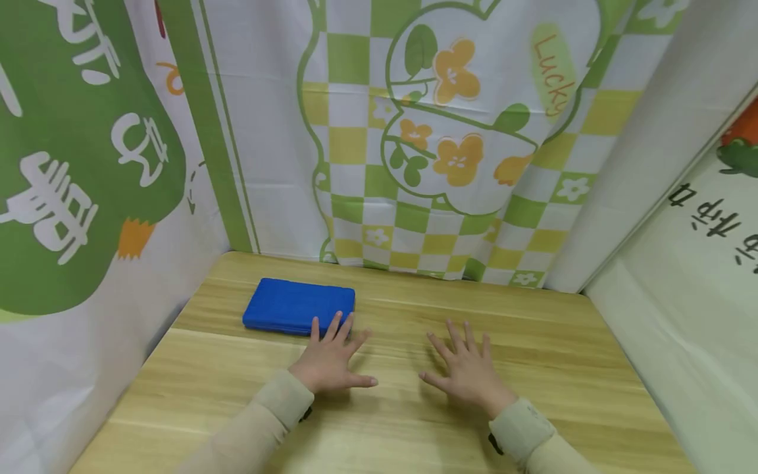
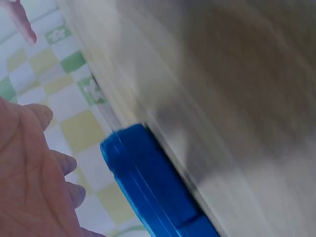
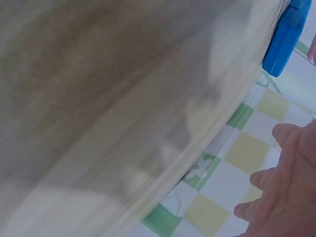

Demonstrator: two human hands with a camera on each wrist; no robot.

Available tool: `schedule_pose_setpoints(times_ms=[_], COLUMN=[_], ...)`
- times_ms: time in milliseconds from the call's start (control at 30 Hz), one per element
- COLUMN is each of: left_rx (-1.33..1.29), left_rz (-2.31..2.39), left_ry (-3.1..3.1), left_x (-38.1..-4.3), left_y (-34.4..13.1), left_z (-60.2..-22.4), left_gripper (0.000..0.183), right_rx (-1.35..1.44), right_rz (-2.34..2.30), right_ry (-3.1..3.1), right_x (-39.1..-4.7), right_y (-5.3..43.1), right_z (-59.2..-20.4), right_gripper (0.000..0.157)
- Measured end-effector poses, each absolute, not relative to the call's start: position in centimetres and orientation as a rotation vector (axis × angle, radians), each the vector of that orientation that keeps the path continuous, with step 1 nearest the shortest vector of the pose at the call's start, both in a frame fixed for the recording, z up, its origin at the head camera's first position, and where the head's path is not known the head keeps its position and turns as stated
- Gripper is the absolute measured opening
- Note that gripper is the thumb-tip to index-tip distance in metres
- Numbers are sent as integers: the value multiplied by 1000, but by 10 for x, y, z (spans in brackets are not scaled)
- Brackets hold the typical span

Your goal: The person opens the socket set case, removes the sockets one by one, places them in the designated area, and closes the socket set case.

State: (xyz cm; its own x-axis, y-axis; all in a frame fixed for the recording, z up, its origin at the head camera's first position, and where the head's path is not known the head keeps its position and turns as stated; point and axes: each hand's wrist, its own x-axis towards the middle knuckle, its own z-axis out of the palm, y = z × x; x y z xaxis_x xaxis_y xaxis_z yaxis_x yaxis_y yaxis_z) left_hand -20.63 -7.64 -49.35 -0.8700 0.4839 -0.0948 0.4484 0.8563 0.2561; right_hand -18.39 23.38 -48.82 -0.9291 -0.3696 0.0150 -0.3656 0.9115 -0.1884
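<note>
A flat blue rectangular item (image 1: pixel 299 304), its exact kind unclear, lies at the back left of the wooden table. My left hand (image 1: pixel 329 361) has its fingers spread, and its fingertips overlap the near right corner of the blue item in the head view. In the left wrist view the palm (image 2: pixel 29 173) faces down beside the blue item (image 2: pixel 153 182), with a gap between them. To the right, my right hand (image 1: pixel 470 374) is spread over the table and holds nothing. The right wrist view shows its palm (image 3: pixel 289 182), with the blue item (image 3: pixel 289 37) farther off.
The wooden table (image 1: pixel 391 428) has light grain. Behind it hangs a green and yellow checked curtain (image 1: pixel 355 135). A white and green printed cloth (image 1: pixel 71 355) borders the left side, and a pale printed cloth (image 1: pixel 699 296) the right.
</note>
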Motion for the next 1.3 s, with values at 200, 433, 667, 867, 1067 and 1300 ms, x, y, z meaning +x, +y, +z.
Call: schedule_pose_setpoints(times_ms=[200, 433, 667, 867, 1067, 1300], left_rx=[671, 582, 549, 461, 420, 307], left_rz=[405, 473, 606, 694, 785, 889], left_ry=[2908, 2955, 2981, 3003, 3009, 2965], left_x=[-213, -220, -232, -239, -249, -260], left_y=[-95, -120, -139, -166, -192, -224], left_z=[-485, -474, -463, -458, -457, -465], left_gripper=[95, 88, 87, 86, 84, 86], right_rx=[-615, -619, -581, -540, -490, -421], right_rz=[-363, -510, -620, -747, -826, -1056], right_ry=[3025, 2954, 2927, 2827, 2771, 2654], right_x=[-190, -204, -219, -232, -243, -250], right_y=[228, 220, 208, 188, 174, 159], right_z=[-483, -480, -475, -470, -471, -472], right_gripper=[85, 83, 77, 78, 77, 73])
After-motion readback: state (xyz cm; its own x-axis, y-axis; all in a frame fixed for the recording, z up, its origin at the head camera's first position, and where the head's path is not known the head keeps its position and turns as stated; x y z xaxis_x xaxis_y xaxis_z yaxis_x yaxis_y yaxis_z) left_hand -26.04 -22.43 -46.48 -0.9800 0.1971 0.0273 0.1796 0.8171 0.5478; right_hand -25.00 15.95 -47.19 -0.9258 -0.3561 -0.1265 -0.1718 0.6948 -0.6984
